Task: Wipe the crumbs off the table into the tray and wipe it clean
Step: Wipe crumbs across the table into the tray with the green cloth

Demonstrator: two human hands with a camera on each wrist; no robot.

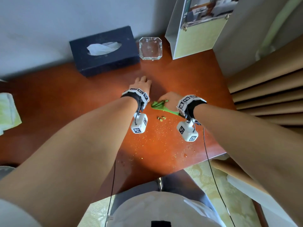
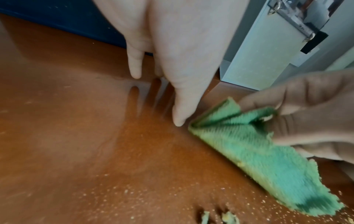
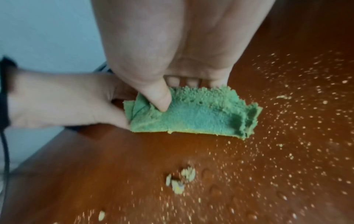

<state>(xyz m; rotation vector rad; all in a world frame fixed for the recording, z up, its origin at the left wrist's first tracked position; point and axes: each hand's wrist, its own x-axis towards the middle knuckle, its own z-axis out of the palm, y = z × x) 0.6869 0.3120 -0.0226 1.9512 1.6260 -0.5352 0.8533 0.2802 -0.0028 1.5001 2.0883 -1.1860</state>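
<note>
Right hand [image 1: 171,99] pinching folded green cloth [image 1: 159,105], thumb [image 3: 159,97] pressed into the pile, other fingers curled behind the fold; lower edge of cloth touching the table [image 1: 49,104]. Left hand [image 1: 142,83] flat, fingers straight and spread, tips on bare wood just beside the cloth at its 10 o'clock, holding nothing. Tray [image 1: 150,48], clear glass with cut corners, at 12 o'clock from the hands, well apart, beside the dark tissue box [image 1: 105,50]; a speck or two inside, otherwise hard to tell. Larger crumb lumps [image 1: 161,118] at 6 o'clock from the cloth, near it but not touching; fine crumb dust [image 1: 157,135] scattered from 5 to 7 o'clock toward the near edge. Risks, judged: sweep toward 6 o'clock likely to push dust over the table edge onto the floor, tray being on the opposite side; narrow folded cloth likely to leave streaks of fine grit either side; fluffy pile already carrying crumbs, likely to shed them back onto wiped wood; water-like droplets [image 1: 185,155] near 5 o'clock could smear crumbs into paste; glass tray light and slippery on glossy varnish, could slide if nudged by the cloth. Cloth soft, nappy, frayed at edges, limp; table smooth, reddish, reflective; crumbs dry, pale yellow, irregular.
</note>
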